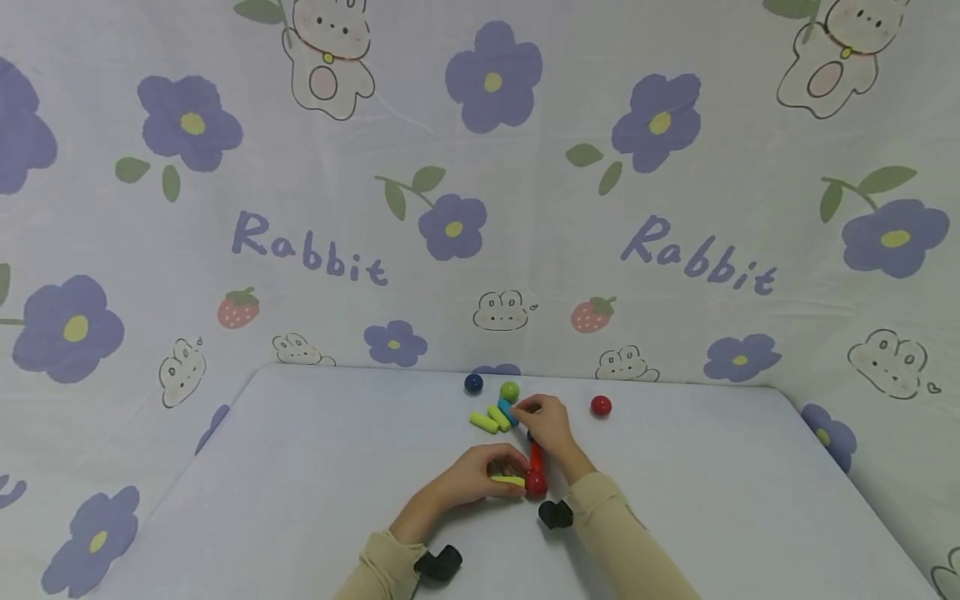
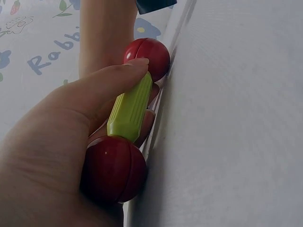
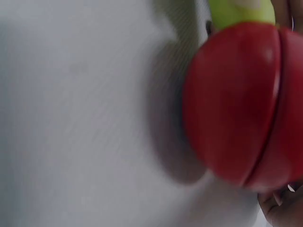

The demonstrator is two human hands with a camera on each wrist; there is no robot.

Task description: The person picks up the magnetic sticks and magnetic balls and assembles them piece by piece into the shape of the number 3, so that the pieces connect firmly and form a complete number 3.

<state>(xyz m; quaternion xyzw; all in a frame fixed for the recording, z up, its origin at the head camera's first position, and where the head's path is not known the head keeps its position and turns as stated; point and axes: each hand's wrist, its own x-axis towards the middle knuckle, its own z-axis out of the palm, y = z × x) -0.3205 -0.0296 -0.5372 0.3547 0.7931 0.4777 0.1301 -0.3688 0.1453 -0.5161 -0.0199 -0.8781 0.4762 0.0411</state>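
The left hand (image 1: 476, 477) has its thumb and fingers around a yellow-green rod (image 2: 130, 109) near the middle of the white table (image 1: 712, 500). In the left wrist view this rod runs between 2 red balls: the far red ball (image 2: 154, 59) is touched by the thumb tip, and the near red ball (image 2: 116, 168), close to the palm, is hidden by the hand in the head view. A red rod (image 1: 536, 457) reaches away from the far red ball toward a dark round piece (image 1: 530, 435), mostly covered by the right hand (image 1: 551, 425).

The right hand's fingertips are at the right side of a blue rod (image 1: 506, 408); they cover part of it, and I cannot tell whether they pinch it or only touch it. The right wrist view does not settle this: a large red ball, cut off by the right edge, dominates it, with a blurred yellow-green piece above.

Just left of the blue rod lie 2 loose yellow-green rods (image 1: 483, 422). Farther back are a dark blue ball (image 1: 473, 383) and, to its right, a green ball (image 1: 510, 390); a loose red ball (image 1: 601, 406) lies apart on the right.

On the flowered backdrop (image 1: 540, 175), "Rabbit" is printed 2 times in purple, left and right; the left wrist view shows only "Rabbi" clearly. Rabbit figures at the top are cut off.
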